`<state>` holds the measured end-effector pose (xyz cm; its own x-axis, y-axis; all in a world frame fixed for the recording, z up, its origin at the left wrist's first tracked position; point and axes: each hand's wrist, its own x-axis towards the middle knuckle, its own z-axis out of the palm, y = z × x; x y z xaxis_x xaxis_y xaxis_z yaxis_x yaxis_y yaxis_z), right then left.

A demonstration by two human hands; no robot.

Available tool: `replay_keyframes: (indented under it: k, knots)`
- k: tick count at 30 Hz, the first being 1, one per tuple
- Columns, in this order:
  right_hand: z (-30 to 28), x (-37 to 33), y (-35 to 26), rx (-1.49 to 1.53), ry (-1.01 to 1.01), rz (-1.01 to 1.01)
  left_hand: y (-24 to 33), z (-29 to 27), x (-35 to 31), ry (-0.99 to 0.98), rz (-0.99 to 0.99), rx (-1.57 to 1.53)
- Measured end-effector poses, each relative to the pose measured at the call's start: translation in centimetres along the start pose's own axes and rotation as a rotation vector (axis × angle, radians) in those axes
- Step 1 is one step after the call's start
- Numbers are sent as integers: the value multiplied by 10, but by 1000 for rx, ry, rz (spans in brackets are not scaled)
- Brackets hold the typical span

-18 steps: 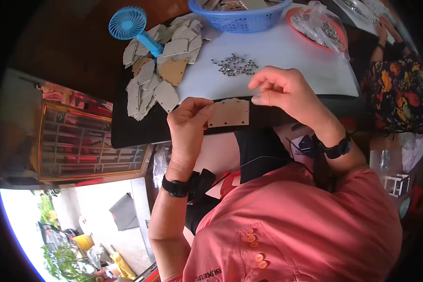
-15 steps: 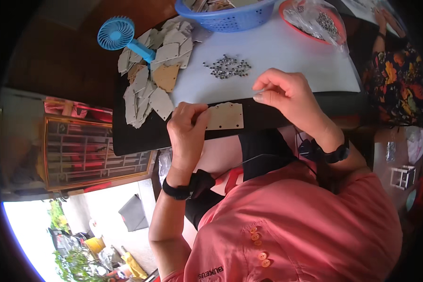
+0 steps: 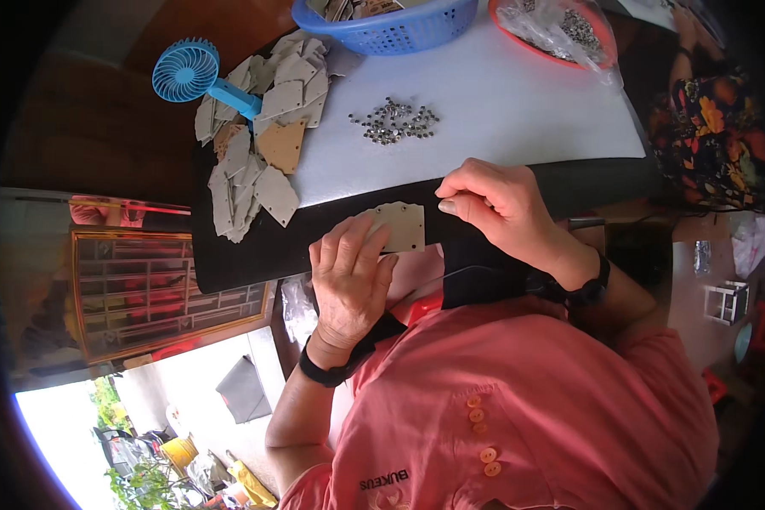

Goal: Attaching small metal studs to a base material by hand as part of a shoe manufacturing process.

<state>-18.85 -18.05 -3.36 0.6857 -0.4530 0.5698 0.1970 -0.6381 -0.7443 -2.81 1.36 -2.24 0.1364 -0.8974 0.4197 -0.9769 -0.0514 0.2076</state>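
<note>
A pale grey board piece with small dark holes along its edges lies at the table's front edge. My left hand has its fingers laid over the left part of this piece, its thumb along the near side, holding it there. Just to the right, my right hand is raised over the black table edge, thumb and forefinger brought together. Whatever they pinch, if anything, is too small to make out. Beyond both hands, a loose heap of small shiny metal pieces rests on the white sheet.
Similar board pieces are piled at the left, with a blue handheld fan among them. A blue perforated basket and a red tray with bagged metal pieces stand at the back. Another person's patterned clothing shows at far right.
My left hand has spread from a pinch at the board piece's corner to lie over it, and the piece has tilted and come nearer. My right hand stays pinched and is slightly lower.
</note>
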Motion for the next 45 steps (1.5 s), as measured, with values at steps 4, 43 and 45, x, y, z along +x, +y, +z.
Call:
replay_keyframes:
  k: [4,43,45]
  knots:
    - [2,-1,2,11,-4,18,-4,1,-6,92,-2,-74]
    - [70,113,-43,-706,-325,-583,5,38,-40,451,214,-362]
    - [43,89,-58,-578,-355,-401,6,24,-40,463,200,-342]
